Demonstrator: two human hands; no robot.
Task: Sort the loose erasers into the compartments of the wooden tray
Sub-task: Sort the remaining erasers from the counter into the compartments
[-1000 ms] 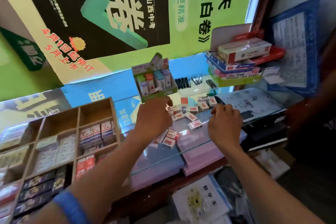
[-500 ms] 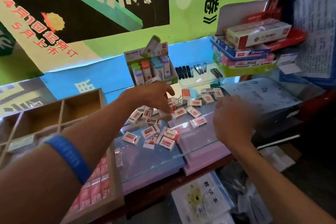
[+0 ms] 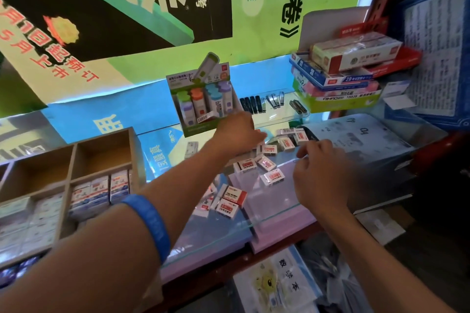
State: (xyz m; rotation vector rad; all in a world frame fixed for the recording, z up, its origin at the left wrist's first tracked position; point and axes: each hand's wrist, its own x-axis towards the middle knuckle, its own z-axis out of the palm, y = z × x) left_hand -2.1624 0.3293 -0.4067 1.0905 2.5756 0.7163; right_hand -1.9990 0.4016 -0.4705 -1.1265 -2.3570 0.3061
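Several loose erasers in white and red sleeves lie scattered on the glass counter. At the left stands the wooden tray; its two back compartments are bare, and the ones nearer me hold rows of packed erasers. My left hand reaches across to the far side of the pile with its fingers bent down onto the erasers, and its palm side is hidden. My right hand hovers over the right part of the pile, fingers loosely curled, with nothing visible in them.
A green display box of coloured tubes stands just behind my left hand. Nail clippers lie in a clear tray behind the pile. Stacked cartons sit at the back right. The glass front edge overhangs purple pads.
My view has dropped and swung right. My left hand has pushed farther right over the pile. My right hand has pulled back toward me and to the right.
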